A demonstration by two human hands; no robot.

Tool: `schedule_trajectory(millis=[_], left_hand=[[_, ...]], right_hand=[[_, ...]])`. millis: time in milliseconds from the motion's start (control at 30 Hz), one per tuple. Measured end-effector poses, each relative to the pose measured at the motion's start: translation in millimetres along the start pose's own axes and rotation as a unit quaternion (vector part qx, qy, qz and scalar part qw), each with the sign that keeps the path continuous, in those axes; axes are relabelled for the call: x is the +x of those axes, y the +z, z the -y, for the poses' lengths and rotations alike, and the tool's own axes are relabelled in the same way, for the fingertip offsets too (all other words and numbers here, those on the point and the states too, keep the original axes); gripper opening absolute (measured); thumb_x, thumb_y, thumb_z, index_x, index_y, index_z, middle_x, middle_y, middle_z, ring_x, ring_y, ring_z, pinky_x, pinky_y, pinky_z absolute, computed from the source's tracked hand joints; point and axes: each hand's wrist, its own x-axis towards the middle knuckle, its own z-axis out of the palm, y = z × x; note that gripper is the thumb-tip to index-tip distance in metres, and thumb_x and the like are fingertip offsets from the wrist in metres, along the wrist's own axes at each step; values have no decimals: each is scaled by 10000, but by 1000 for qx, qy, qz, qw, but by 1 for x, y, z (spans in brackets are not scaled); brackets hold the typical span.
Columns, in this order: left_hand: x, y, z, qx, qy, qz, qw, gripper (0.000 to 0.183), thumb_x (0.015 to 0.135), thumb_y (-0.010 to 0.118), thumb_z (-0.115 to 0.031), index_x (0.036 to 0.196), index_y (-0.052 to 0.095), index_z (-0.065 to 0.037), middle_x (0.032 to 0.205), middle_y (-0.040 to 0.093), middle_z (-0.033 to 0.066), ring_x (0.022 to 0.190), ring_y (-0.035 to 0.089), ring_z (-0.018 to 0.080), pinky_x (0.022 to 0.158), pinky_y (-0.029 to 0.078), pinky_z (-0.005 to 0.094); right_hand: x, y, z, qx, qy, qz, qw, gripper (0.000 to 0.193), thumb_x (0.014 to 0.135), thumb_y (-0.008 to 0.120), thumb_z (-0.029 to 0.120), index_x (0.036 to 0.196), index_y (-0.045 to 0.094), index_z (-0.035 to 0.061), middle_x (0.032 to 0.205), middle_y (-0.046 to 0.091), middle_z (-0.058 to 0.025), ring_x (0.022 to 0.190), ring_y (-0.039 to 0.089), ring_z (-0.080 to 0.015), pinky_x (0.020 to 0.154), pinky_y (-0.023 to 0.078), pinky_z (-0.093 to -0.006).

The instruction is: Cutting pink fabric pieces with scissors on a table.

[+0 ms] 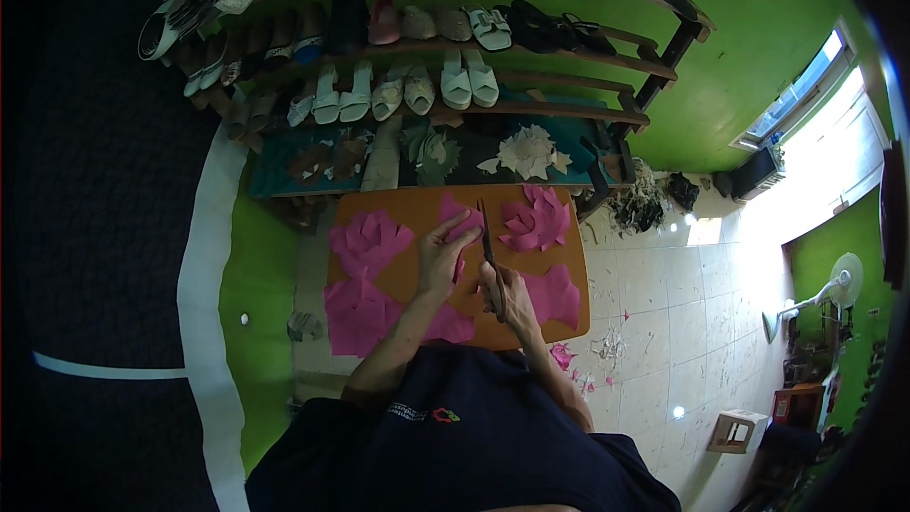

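My left hand [438, 264] pinches a small pink piece of sheet material [459, 271], partly hidden by the fingers. Through the handles of a pair of dark scissors [488, 246] go the fingers of my right hand [515, 300]. The blades point away from me, close beside the left fingertips; whether they touch the pink piece I cannot tell. Both hands are above an orange-brown table [493, 330]. Fanned stacks of pink cut pieces lie at its far left [370, 242] and far right [536, 218]. Larger pink sheets [358, 315] cover the near left, and another pink piece [553, 296] lies near right.
Behind the table stands a wooden rack [559, 112] of shoes and sandals, with pale cut pieces [531, 152] on its lowest shelf. Pink scraps [563, 356] and pale shreds [611, 345] litter the tiled floor at right. A fan [839, 280] stands farther right.
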Motion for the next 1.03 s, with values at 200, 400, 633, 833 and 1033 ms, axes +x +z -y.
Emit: schedule_trajectory(millis=[200, 400, 633, 833, 1033], left_hand=[[-3, 1, -2, -20, 7, 12, 1000, 439, 854, 701, 42, 1276, 584, 76, 1047, 702, 144, 900, 697, 148, 811, 561, 234], [-3, 2, -4, -6, -19, 13, 1000, 454, 855, 705, 36, 1290, 579, 65, 1051, 702, 144, 918, 695, 150, 807, 553, 224], [0, 1, -4, -34, -8, 16, 999, 451, 849, 704, 47, 1283, 584, 62, 1006, 711, 121, 860, 699, 130, 786, 562, 216], [5, -5, -2, -23, -1, 30, 999, 479, 856, 710, 20, 1309, 563, 67, 1078, 693, 144, 910, 692, 149, 836, 557, 234], [12, -10, -3, 0, -26, 1, 1000, 495, 863, 714, -5, 1335, 567, 9, 1057, 708, 99, 889, 694, 139, 835, 526, 181]], right_hand=[[2, -4, 2, 6, 16, 8, 1000, 703, 863, 588, 687, 903, 627, -14, 641, 512, -34, 554, 528, -121, 497, 451, -297], [3, -3, 0, 28, 18, -6, 999, 708, 849, 601, 698, 904, 628, -7, 604, 484, -4, 515, 500, -102, 467, 427, -287], [9, -1, -10, 27, 10, -21, 999, 705, 846, 611, 692, 849, 642, -13, 572, 488, 1, 486, 495, -93, 436, 396, -274], [4, -3, -1, 8, 35, -28, 999, 712, 842, 624, 684, 896, 667, -25, 553, 480, 7, 475, 500, -94, 430, 386, -271], [-6, -3, 10, 0, 37, -26, 999, 561, 900, 609, 603, 712, 520, 82, 550, 445, 48, 427, 438, -60, 381, 354, -249]])
